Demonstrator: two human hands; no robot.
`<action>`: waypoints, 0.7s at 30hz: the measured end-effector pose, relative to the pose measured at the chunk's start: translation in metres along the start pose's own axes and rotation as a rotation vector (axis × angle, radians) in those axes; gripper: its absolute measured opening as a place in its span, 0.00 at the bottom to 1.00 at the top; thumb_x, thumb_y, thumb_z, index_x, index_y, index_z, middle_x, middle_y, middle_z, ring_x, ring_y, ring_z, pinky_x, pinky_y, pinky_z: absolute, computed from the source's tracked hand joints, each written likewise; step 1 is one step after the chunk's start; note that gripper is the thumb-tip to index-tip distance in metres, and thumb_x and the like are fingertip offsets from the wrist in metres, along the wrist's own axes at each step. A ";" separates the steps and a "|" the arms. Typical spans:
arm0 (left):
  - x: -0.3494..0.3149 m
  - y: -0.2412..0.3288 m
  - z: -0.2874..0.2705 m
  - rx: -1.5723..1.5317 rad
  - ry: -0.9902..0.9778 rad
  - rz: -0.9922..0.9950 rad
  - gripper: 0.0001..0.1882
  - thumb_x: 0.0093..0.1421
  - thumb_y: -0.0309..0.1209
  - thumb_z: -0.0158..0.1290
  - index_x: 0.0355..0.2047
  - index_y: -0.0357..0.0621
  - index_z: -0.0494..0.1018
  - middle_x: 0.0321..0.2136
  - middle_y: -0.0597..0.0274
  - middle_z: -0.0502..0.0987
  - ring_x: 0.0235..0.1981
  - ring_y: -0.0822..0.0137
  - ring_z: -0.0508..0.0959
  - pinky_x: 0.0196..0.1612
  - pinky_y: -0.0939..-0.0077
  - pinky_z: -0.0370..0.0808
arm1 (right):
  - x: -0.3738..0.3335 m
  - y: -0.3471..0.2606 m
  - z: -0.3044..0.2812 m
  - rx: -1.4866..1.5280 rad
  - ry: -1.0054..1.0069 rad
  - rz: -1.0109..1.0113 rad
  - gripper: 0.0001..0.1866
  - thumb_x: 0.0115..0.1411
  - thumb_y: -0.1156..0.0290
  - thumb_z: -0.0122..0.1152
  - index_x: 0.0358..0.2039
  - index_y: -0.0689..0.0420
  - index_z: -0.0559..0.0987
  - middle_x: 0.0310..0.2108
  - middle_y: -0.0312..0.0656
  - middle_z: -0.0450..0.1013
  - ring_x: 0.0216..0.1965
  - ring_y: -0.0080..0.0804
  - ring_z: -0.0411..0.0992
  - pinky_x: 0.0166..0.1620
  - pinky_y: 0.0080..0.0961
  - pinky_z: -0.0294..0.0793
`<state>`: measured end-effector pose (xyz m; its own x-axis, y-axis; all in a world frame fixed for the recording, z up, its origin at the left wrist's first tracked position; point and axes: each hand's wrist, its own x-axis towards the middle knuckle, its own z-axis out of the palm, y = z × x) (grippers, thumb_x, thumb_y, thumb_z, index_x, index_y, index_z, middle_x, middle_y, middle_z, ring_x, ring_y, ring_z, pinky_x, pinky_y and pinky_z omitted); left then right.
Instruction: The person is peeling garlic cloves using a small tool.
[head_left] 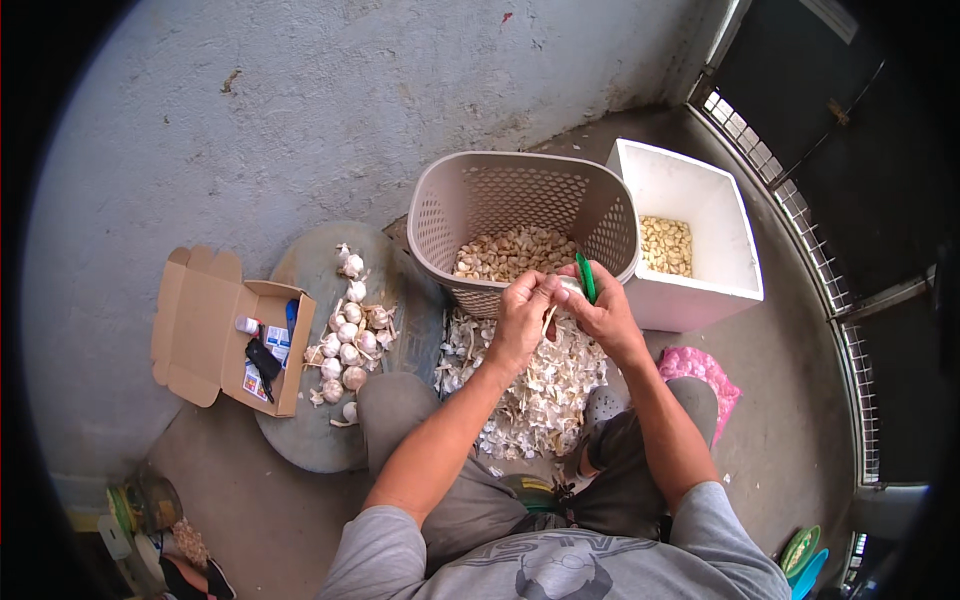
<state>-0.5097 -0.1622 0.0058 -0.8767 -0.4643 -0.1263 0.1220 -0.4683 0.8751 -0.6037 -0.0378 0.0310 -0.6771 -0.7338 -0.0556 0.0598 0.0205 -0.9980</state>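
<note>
Both hands meet in front of the brown perforated basket (470, 200), over a heap of garlic skins (540, 400). My left hand (522, 315) is closed around a whitish garlic bulb (570, 284), mostly covered by fingers, with a thin stem hanging below. My right hand (608, 312) presses against the same garlic. A green-handled tool (586, 278) sticks up from the right fingers; its working end is hidden. Unpeeled garlic cloves (515, 252) lie in the basket's bottom. To the left, whole garlic bulbs (350, 335) are piled on a round grey surface (300, 440).
A white foam box (690, 285) with peeled cloves (665, 245) stands right of the basket. An open cardboard box (285, 400) holding small items sits at left. A pink mesh bag (700, 375) lies by my right knee. The rough wall (300, 120) rises behind.
</note>
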 end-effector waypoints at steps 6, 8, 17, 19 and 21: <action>0.014 -0.005 -0.017 -0.189 -0.073 -0.031 0.16 0.71 0.39 0.55 0.28 0.44 0.73 0.19 0.70 0.73 0.15 0.79 0.71 0.14 0.82 0.68 | -0.004 0.003 0.000 -0.116 -0.065 -0.096 0.22 0.60 0.64 0.76 0.47 0.59 0.74 0.33 0.31 0.73 0.35 0.15 0.70 0.37 0.17 0.71; 0.007 0.004 -0.015 -0.169 -0.067 -0.075 0.15 0.71 0.38 0.55 0.28 0.44 0.74 0.19 0.70 0.73 0.15 0.79 0.72 0.14 0.82 0.67 | -0.009 -0.009 -0.001 0.076 -0.095 0.112 0.22 0.59 0.64 0.76 0.47 0.58 0.74 0.30 0.29 0.72 0.29 0.13 0.67 0.29 0.14 0.66; 0.010 0.003 -0.006 0.798 0.183 0.379 0.18 0.73 0.38 0.48 0.29 0.36 0.70 0.21 0.43 0.75 0.24 0.41 0.76 0.28 0.50 0.72 | -0.003 0.013 0.000 0.391 -0.008 0.174 0.25 0.64 0.58 0.70 0.56 0.56 0.74 0.26 0.29 0.71 0.19 0.13 0.64 0.20 0.15 0.60; 0.003 0.004 -0.002 0.887 0.186 0.459 0.18 0.73 0.37 0.47 0.29 0.36 0.69 0.22 0.43 0.75 0.25 0.41 0.76 0.28 0.50 0.72 | -0.004 0.007 0.007 0.346 0.056 0.210 0.27 0.64 0.55 0.70 0.56 0.57 0.72 0.26 0.28 0.70 0.20 0.13 0.64 0.20 0.15 0.60; 0.001 0.000 0.002 0.983 0.182 0.619 0.17 0.73 0.37 0.47 0.31 0.37 0.66 0.24 0.41 0.76 0.27 0.38 0.77 0.30 0.48 0.71 | -0.004 0.006 0.017 0.193 0.068 0.150 0.27 0.64 0.55 0.70 0.54 0.58 0.72 0.26 0.28 0.69 0.20 0.13 0.64 0.20 0.15 0.61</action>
<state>-0.5111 -0.1612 0.0060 -0.7045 -0.5472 0.4519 0.0224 0.6193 0.7848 -0.5886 -0.0463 0.0260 -0.6974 -0.6849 -0.2110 0.2975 -0.0089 -0.9547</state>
